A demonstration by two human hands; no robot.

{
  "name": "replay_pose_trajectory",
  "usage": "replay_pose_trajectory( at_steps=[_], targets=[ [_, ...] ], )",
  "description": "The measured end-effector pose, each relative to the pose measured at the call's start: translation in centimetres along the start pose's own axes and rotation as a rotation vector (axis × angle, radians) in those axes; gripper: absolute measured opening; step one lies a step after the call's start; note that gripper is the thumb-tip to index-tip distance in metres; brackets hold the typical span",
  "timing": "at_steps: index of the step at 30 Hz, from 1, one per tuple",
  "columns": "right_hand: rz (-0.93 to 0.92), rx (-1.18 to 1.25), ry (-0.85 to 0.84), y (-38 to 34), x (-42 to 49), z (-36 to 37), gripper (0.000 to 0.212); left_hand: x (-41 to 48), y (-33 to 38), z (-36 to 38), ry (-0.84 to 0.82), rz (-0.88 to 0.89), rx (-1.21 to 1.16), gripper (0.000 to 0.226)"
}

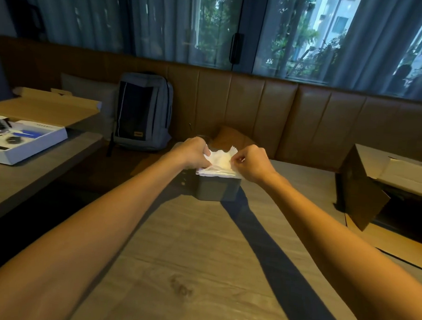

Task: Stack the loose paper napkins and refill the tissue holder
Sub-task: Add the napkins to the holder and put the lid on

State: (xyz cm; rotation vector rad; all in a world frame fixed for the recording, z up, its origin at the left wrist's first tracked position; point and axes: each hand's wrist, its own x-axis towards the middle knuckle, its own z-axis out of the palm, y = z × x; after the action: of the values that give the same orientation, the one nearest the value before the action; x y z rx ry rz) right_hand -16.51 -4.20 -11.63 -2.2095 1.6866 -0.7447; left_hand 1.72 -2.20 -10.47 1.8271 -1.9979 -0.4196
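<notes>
Evidently seating the refill | napkins point(220, 163) sat as a white stack on top of the dark tissue holder point(218, 188), mid-table point(201, 256) | left hand point(193, 152) and right hand point(253, 163) pinched opposite edges, fingers curled on paper, probably to square the stack before pushing it down.

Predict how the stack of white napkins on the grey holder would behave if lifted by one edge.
The napkin stack would probably flop and fan apart: its edges already look ruffled and uneven. It likely weighs little. Both the left hand and right hand grip it, which suggests loose sheets slide easily over the holder.
</notes>
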Motion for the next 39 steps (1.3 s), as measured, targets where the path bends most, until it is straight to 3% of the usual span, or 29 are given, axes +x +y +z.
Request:
replay_pose_trajectory(
  at_steps=[5,20,23,26,31,39],
  targets=[
    [-0.069,-0.170,-0.091,-0.3,0.7,0.0,0.019,0.6,0.1,0.6,-0.050,-0.002,0.147,0.032],
    [-0.126,-0.472,-0.270,-2.2,1.0,0.2,0.025,1.3,0.8,1.1,-0.263,-0.040,0.329,0.042],
    [-0.176,-0.467,-0.283,-1.7,1.3,-0.5,0.029,0.8,0.8,0.4,-0.117,0.067,0.382,0.047],
    [-0.271,-0.448,-0.277,-1.2,1.8,-1.3,0.030,0.6,0.7,-0.2,0.011,0.212,0.294,0.038],
    [-0.171,-0.453,-0.498,-1.2,2.2,-0.9,0.043,1.5,0.3,0.4,-0.223,0.104,0.445,0.035],
    [-0.144,-0.659,-0.448,-1.4,2.3,-0.9,0.059,2.0,0.7,0.5,-0.399,0.011,0.489,0.047]
  ],
)
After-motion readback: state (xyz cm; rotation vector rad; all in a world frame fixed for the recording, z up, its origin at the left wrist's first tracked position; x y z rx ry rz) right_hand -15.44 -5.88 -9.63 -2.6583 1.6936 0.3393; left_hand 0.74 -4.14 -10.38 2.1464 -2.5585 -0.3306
